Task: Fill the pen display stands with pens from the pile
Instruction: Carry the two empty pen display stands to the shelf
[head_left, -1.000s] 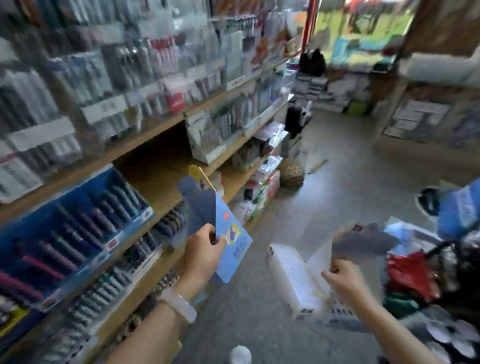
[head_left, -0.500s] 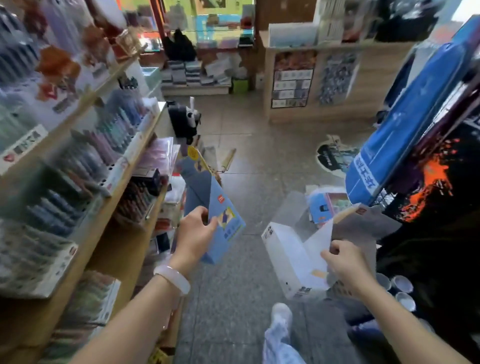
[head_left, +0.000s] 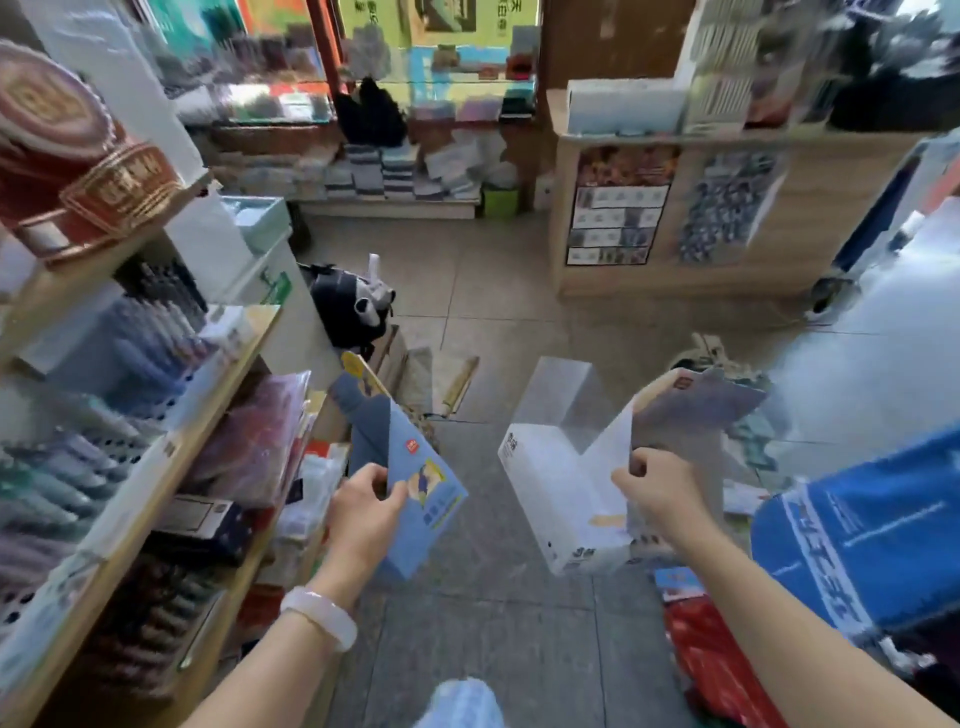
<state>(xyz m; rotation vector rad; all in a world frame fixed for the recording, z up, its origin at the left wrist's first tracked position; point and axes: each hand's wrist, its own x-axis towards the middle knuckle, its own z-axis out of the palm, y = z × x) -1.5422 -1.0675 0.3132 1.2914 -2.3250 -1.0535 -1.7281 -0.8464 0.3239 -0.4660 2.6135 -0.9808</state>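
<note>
Pens in tiered display stands (head_left: 119, 364) fill the wooden shelving (head_left: 171, 499) out beyond the left hand (head_left: 363, 512), blurred in this view, so how full each stand is cannot be told; no loose pile of pens shows anywhere near the hands. The left hand pinches a blue printed cardboard header card (head_left: 410, 488) with a grey tab rising above its knuckles, thumb on the front face and fingers curled behind. The right hand (head_left: 660, 488) grips the flap of a white cardboard box with a clear plastic window (head_left: 556, 493), which hangs open between the two hands, a grey printed card (head_left: 696, 400) standing just above the fingers. Compared with a second ago, the view has swung away from the shelf face and now looks down the tiled aisle toward a wooden counter (head_left: 779, 223) far ahead of the right hand, while both hands keep the same hold on the card and the box. That suggests the person has turned from the stands with packaging parts in hand, probably an unassembled or emptied stand, and not with pens; filling seems paused until the box is set somewhere or pens are fetched. A white bracelet (head_left: 319, 616) circles the left wrist, and a blue bag with white lettering (head_left: 857, 530) sits just outside the right forearm.
</note>
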